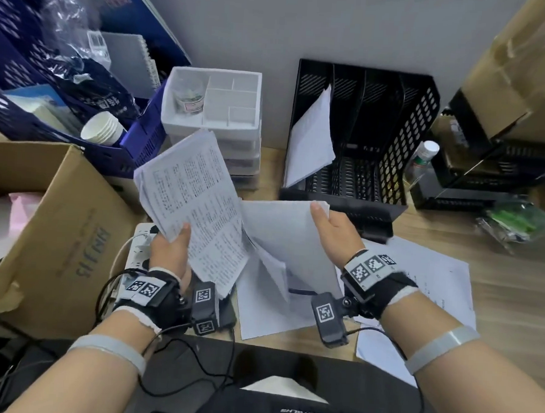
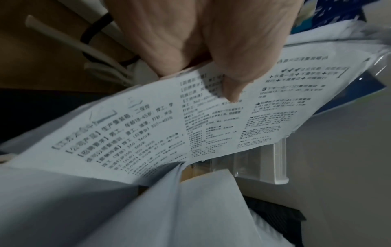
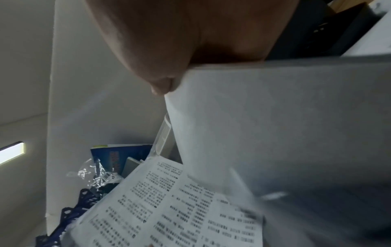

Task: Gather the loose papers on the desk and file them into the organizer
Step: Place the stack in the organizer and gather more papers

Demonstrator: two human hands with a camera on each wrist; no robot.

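Holding paper in both hands, a person works above a cluttered desk (image 1: pixel 498 265). Their left hand (image 1: pixel 169 251) pinches a printed stack (image 1: pixel 195 202) by its near edge, thumb on top, so the pages fan up and away toward eleven o'clock. Their right hand (image 1: pixel 333 228) grips a blank sheaf (image 1: pixel 282 238) at its far right corner, thumb over the top edge; the sheaf slopes down toward seven o'clock and meets the printed stack near the middle.

A black organizer (image 1: pixel 363 138) stands against the wall at twelve to one o'clock from the right hand, its slots open upward and running front to back. One white sheet (image 1: pixel 312 135) already leans in the leftmost slot. More loose sheets (image 1: pixel 434 284) lie flat on the desk under and to the right of the right wrist.

Judging from this, the right hand is nearer the organizer, almost directly before it. To file the blank sheaf, its long edge would likely need turning upright to line up with a slot. A white drawer unit (image 1: pixel 213 108) sits at ten o'clock from the organizer.
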